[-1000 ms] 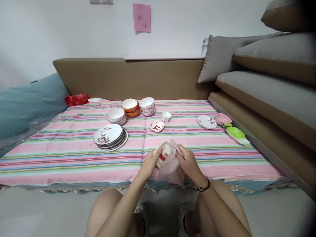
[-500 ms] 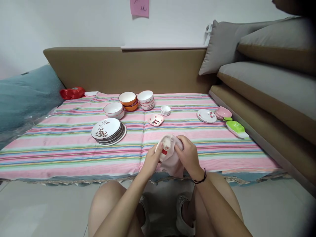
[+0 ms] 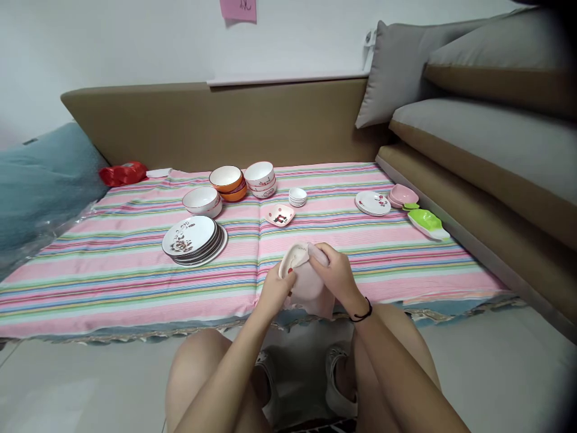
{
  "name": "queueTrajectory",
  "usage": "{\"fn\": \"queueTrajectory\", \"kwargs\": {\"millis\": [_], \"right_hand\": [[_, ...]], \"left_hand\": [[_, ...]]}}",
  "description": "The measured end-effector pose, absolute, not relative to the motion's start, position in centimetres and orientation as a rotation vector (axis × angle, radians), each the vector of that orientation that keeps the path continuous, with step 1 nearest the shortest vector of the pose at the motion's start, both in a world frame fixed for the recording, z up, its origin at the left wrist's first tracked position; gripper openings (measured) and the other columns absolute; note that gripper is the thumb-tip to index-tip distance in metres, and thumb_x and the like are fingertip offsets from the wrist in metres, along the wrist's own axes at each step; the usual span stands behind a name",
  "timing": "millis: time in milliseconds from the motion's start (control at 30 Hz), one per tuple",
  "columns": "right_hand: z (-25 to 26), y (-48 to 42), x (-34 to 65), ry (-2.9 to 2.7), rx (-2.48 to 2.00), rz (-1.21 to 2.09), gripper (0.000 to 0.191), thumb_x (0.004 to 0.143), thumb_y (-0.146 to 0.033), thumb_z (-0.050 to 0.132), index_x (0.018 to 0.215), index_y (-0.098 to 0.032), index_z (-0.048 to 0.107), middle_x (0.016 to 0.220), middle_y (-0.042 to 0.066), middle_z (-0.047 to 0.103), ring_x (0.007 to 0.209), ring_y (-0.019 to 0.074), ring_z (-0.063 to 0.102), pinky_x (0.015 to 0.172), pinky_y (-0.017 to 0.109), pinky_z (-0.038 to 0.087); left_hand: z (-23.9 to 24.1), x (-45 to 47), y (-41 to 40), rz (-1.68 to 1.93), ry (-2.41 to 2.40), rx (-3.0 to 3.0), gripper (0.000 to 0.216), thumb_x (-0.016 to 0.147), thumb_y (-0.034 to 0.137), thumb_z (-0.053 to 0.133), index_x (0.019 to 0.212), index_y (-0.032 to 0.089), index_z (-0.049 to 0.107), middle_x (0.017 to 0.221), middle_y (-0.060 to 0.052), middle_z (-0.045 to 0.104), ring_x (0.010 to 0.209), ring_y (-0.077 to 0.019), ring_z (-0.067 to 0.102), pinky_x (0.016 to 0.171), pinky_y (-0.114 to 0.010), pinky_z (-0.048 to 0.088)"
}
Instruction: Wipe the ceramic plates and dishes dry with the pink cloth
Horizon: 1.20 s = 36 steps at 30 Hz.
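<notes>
My left hand (image 3: 276, 291) is closed on the left rim of a small white dish (image 3: 291, 257) with a printed picture. A pale pink cloth (image 3: 311, 285) lies over much of the dish and hangs down below it. The fingers of my right hand (image 3: 336, 270) pinch the cloth at the dish's right edge. Both hands are above the front part of the striped cloth. Just beyond them sits a small pink-white dish (image 3: 279, 215) with a dark and red print.
Plates (image 3: 192, 237) stand stacked at left, near white bowls (image 3: 202, 199), orange bowls (image 3: 226, 180) and patterned bowls (image 3: 260, 174). Tiny saucers (image 3: 297, 196) are mid-back. At right are flowered plates (image 3: 372, 202), pink bowls (image 3: 402, 195), a green dish (image 3: 426, 221) and stacked cushions (image 3: 478, 138).
My right hand has shifted the cloth across the dish, so it now hides most of the printed picture. The whole view has shifted slightly.
</notes>
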State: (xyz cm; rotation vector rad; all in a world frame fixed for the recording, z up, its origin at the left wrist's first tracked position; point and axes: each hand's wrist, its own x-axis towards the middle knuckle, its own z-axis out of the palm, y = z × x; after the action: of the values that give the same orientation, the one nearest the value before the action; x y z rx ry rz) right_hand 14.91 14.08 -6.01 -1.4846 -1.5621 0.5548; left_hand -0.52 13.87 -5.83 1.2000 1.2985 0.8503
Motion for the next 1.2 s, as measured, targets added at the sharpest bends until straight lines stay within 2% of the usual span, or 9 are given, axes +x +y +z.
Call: {"fn": "queueTrajectory", "kwargs": {"millis": [133,300,433,567,667,767,967,1100,1200], "right_hand": [[-5.9,13.9,14.3,-1.556,-1.555,0.556,0.025,0.078,-0.042,0.061,0.073,-0.020,0.050,0.063,-0.005,0.051,0.060,0.0118,0.044,0.054,0.022,0.028],[-6.2,14.0,14.3,-1.529,-1.573,0.489,0.031,0.080,-0.038,0.059,0.063,-0.020,0.040,0.056,-0.006,0.040,0.055,0.0101,0.037,0.052,0.023,0.024],[-6.1,14.0,14.4,-1.515,-1.544,0.469,0.031,0.080,-0.040,0.059,0.062,-0.019,0.043,0.056,-0.006,0.041,0.055,0.0101,0.037,0.052,0.023,0.026],[-5.9,14.1,14.5,-1.426,-1.459,0.511,0.020,0.077,-0.037,0.061,0.082,-0.020,0.054,0.077,-0.001,0.059,0.070,0.0142,0.052,0.063,0.024,0.039],[-5.9,14.2,14.6,-1.328,-1.393,0.561,0.024,0.076,-0.037,0.061,0.091,-0.020,0.054,0.091,0.005,0.062,0.084,0.0188,0.058,0.068,0.027,0.044],[-5.9,14.2,14.7,-1.294,-1.349,0.666,0.025,0.078,-0.039,0.059,0.092,-0.019,0.056,0.096,0.007,0.063,0.088,0.0202,0.059,0.067,0.027,0.047],[-5.5,13.9,14.7,-1.349,-1.342,0.732,0.022,0.081,-0.038,0.057,0.087,-0.018,0.058,0.077,0.002,0.060,0.070,0.0148,0.055,0.064,0.024,0.042],[-5.5,13.8,14.6,-1.400,-1.426,0.731,0.030,0.080,-0.042,0.056,0.064,-0.018,0.049,0.055,-0.005,0.039,0.053,0.0097,0.037,0.050,0.022,0.028],[-5.8,13.7,14.4,-1.472,-1.406,0.833,0.038,0.080,-0.045,0.055,0.057,-0.019,0.040,0.051,-0.006,0.030,0.050,0.0087,0.029,0.047,0.023,0.022]], "left_hand": [[-5.7,-0.3,13.7,0.853,1.278,1.155,0.013,0.066,0.027,0.054,0.075,0.017,0.053,0.058,0.004,0.045,0.049,-0.0098,0.043,0.046,-0.021,0.036],[-5.5,-0.1,13.3,0.818,1.241,1.230,0.022,0.068,0.036,0.063,0.071,0.017,0.051,0.057,0.005,0.044,0.049,-0.0092,0.042,0.044,-0.020,0.034],[-5.5,0.1,13.3,0.846,1.277,1.216,0.023,0.061,0.027,0.068,0.079,0.017,0.057,0.062,0.004,0.051,0.051,-0.0091,0.044,0.048,-0.021,0.037],[-5.7,0.1,13.5,0.890,1.300,1.017,0.022,0.058,0.022,0.065,0.077,0.016,0.056,0.061,0.004,0.052,0.051,-0.0093,0.046,0.048,-0.021,0.037],[-5.9,-0.1,13.9,1.002,1.300,0.873,0.027,0.056,0.021,0.064,0.081,0.016,0.056,0.066,0.002,0.054,0.056,-0.0114,0.050,0.053,-0.023,0.041],[-6.1,-0.5,14.3,1.091,1.319,0.848,0.024,0.055,0.020,0.061,0.078,0.017,0.054,0.065,0.003,0.051,0.055,-0.0104,0.047,0.052,-0.022,0.039],[-6.5,-0.3,14.3,1.122,1.369,0.907,0.019,0.056,0.019,0.058,0.075,0.017,0.055,0.063,0.004,0.050,0.054,-0.0096,0.045,0.053,-0.022,0.037],[-6.8,0.2,14.2,1.218,1.372,0.893,0.022,0.058,0.022,0.061,0.079,0.017,0.058,0.069,0.003,0.055,0.061,-0.0108,0.049,0.060,-0.023,0.041],[-6.9,0.1,14.4,1.293,1.338,0.793,0.027,0.058,0.026,0.064,0.083,0.017,0.057,0.073,0.001,0.058,0.065,-0.0127,0.053,0.063,-0.025,0.043]]}}
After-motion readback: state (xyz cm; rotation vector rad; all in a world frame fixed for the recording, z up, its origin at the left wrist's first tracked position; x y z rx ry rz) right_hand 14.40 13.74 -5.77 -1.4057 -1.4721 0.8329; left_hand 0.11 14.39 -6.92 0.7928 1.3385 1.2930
